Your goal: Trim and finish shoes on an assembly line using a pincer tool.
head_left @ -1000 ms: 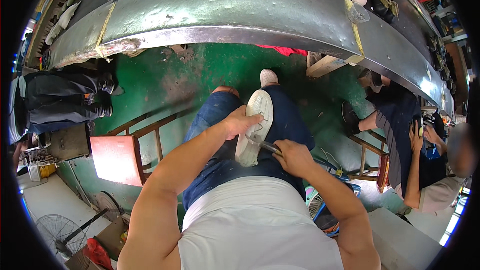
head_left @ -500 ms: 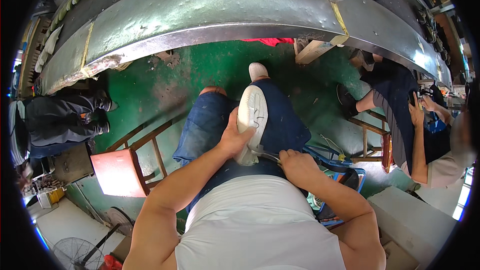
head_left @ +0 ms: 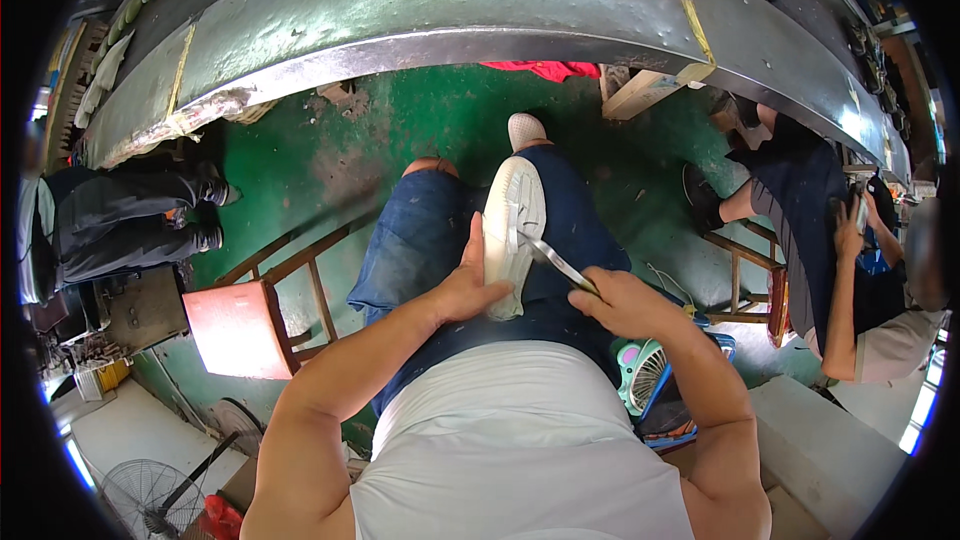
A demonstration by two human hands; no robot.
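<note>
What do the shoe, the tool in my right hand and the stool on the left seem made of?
Shoe: perhaps leather or synthetic, pale and fairly matte. Tool: probably metal, given its bright silvery shine. Stool: likely wood, from its brown bars; its glossy reddish seat could be painted or covered.

A cream-white shoe [head_left: 512, 202] and a silver-toned tool [head_left: 562, 266] show pale against blue denim shorts [head_left: 400, 245], faded lighter in patches, and a plain white top [head_left: 520, 430]. The green floor [head_left: 400, 125] is blotched grey-brown; the dull silver surface [head_left: 450, 5] carries yellow tape [head_left: 693, 22]. Bright red cloth [head_left: 555, 70], a pinkish-red stool seat [head_left: 235, 330] with brown legs [head_left: 322, 301] and a mint-green fan [head_left: 628, 372] add colour, while a co-worker at right wears a beige sleeve [head_left: 885, 347].
</note>
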